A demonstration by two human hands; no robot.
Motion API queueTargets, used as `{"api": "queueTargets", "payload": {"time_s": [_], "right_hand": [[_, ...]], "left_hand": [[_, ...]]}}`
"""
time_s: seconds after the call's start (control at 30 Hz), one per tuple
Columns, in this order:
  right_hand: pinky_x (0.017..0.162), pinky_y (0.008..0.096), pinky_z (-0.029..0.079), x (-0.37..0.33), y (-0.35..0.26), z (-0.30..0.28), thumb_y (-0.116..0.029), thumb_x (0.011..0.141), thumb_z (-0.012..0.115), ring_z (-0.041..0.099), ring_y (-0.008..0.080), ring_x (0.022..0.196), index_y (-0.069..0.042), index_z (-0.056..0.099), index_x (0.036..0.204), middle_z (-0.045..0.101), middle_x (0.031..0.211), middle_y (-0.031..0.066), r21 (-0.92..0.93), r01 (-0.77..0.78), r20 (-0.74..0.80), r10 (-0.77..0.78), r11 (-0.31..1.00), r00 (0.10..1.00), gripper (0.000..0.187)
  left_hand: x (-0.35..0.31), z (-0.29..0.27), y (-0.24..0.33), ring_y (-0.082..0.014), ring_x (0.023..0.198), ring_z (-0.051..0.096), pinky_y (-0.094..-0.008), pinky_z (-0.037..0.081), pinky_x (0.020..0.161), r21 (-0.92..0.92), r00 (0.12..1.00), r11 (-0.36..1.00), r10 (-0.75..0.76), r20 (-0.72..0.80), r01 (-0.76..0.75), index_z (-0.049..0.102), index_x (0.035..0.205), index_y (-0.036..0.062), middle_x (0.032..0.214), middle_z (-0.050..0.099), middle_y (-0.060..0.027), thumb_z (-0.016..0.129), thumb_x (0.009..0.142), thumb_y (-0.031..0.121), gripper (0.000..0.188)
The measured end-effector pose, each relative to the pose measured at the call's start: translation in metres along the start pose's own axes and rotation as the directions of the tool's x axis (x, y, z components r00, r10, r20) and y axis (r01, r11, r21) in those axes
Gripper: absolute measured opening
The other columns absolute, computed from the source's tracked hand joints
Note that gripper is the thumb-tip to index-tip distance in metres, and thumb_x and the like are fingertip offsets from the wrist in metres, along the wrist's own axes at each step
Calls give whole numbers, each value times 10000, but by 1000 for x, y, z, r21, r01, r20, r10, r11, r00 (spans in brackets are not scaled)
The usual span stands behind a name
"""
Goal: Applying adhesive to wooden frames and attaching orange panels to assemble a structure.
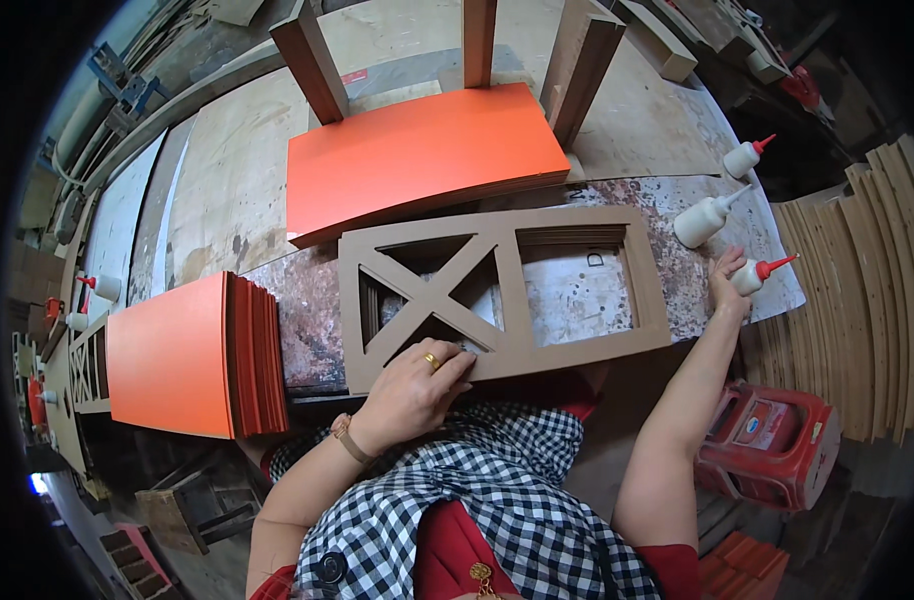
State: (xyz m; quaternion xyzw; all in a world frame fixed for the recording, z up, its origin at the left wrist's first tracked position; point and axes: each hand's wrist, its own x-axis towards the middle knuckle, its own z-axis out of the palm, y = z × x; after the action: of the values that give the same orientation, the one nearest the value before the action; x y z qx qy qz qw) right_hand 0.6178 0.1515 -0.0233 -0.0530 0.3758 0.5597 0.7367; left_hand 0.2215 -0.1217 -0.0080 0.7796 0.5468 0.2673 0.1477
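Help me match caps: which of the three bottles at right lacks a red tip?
The middle bottle is pale-tipped; the far bottle and near bottle are red-tipped.

I see a wide, glue-spattered wooden surface, bearing a pile of brown frames along its near edge. Two stacks of orange panels, one behind and one to the left, lie beside it; upright wooden posts stand farther back, white bottles to the right.

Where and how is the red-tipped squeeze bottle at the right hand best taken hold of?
Probably around the broad, rounded white body of the red-tipped squeeze bottle, from its left, where the right hand is; the slim red nozzle tapers away to the right.
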Motion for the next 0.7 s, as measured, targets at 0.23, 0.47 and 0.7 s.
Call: {"api": "queueTargets", "payload": {"time_s": [0.23, 0.47, 0.7], "right_hand": [[753, 400, 537, -19, 0, -7, -374, 843, 484, 566, 331, 919, 52, 369, 1215, 484, 1137, 231, -239, 113, 216, -61, 964, 974, 577], [785, 410, 529, -39, -8, -16, -288, 842, 524, 568, 310, 932, 14, 424, 1173, 518, 1090, 198, -592, 361, 552, 36, 721, 833, 460], [807, 373, 518, -100, 93, -51, -225, 823, 604, 575, 281, 931, -22, 447, 1169, 535, 1074, 162, -721, 567, 680, 247, 399, 691, 430]], "left_hand": [[-1, 3, -5, -224, 753, 522, -286, 442, 662, 21, 999, 999, 36, -14, -36, 529, 1057, 50, 889, 520, -76, 586, 757, 66, 305], [2, -2, -2, -229, 773, 519, -301, 441, 705, 49, 999, 997, 51, 15, -51, 518, 1076, 53, 891, 517, -77, 566, 777, 92, 305], [-7, -10, -6, -245, 865, 524, -368, 425, 846, 180, 994, 978, 95, 59, -104, 536, 1077, 50, 987, 531, -87, 564, 810, 146, 285]]}}
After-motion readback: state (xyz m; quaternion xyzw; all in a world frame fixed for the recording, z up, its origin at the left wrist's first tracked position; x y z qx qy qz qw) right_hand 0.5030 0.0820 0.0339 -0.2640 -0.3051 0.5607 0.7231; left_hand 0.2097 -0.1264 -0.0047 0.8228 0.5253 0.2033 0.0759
